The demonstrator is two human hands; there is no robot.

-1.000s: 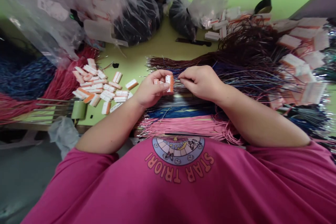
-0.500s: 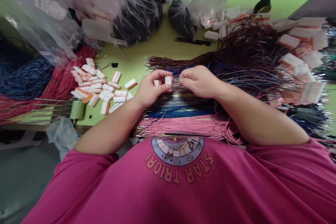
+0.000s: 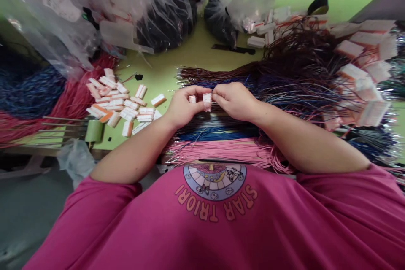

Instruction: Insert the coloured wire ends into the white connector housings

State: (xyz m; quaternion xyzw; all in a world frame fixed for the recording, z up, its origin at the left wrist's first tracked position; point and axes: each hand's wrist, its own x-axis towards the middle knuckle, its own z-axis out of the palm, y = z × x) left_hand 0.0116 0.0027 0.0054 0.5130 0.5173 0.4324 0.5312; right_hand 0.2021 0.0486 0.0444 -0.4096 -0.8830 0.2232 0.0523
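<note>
My left hand (image 3: 185, 107) is closed around a small white plastic connector housing (image 3: 206, 100), pinched between thumb and forefinger. A second white piece (image 3: 192, 99) shows in the palm behind it. My right hand (image 3: 232, 99) is closed in a pinch at the right side of the held connector, fingertips touching or almost touching it. Whatever is between those fingertips is too small and hidden to make out. Beneath both hands lie bundles of dark wires (image 3: 218, 75), blue wires (image 3: 218, 134) and pink wires (image 3: 218, 152). Left of my left hand is a pile of white-and-orange connector housings (image 3: 128, 112).
Wires with connectors attached (image 3: 363, 84) are heaped at the right. Plastic bags (image 3: 167, 12) stand at the back, near a black cutter knife (image 3: 233, 49). Black tape rolls (image 3: 318, 6) lie farther back. A green cylinder (image 3: 94, 131) and red wires (image 3: 79, 93) are at the left.
My right hand has moved left, closing the gap to the connector. My left hand has shifted slightly right with the connector still held.
</note>
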